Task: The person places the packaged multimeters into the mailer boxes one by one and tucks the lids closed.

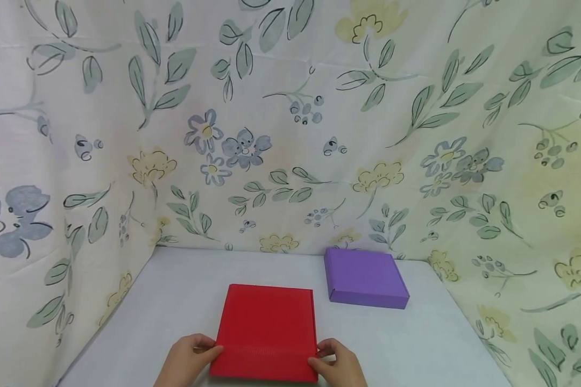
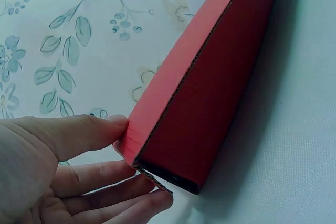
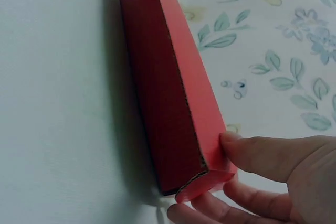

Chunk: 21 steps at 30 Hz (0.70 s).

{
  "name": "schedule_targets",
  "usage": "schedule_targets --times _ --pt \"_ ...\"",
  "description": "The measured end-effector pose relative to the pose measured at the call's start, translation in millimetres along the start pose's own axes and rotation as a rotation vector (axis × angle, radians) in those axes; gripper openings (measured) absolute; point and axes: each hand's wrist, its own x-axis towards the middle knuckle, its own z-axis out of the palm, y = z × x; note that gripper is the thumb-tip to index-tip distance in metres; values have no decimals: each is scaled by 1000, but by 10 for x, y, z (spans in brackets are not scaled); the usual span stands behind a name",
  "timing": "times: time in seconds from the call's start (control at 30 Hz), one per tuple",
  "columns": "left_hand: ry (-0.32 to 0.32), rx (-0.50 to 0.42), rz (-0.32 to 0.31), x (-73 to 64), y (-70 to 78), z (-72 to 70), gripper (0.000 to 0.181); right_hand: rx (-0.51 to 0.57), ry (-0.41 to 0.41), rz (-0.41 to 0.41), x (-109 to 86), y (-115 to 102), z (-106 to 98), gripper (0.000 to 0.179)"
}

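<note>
A red cardboard box (image 1: 268,317) lies flat on the white table, close to me. My left hand (image 1: 189,357) pinches its near left corner, thumb on top and fingers underneath. At the near right corner my right hand (image 1: 339,363) grips the lid likewise, thumb above and fingers below. In the left wrist view a narrow flap (image 2: 153,178) juts out from the lid's corner by the fingertips. A bent side flap (image 3: 197,186) shows at the other corner in the right wrist view. The box's inside is hidden.
A purple box (image 1: 366,277) lies shut farther back on the right of the white table (image 1: 184,290). Floral cloth (image 1: 281,134) hangs behind the table and along both sides.
</note>
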Motion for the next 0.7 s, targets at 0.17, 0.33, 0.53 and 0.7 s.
schedule_targets --times 0.17,0.33,0.53,0.7 --pt "14 0 -53 -25 14 13 36 11 3 5 -5 29 14 45" --pt "14 -16 -77 -33 17 31 35 5 16 24 9 22 13 48" --pt "23 -24 -97 -47 4 48 35 17 15 -5 -8 19 8 41" --pt "31 -40 -96 -61 -30 66 35 49 -6 -3 -15 56 17 39"
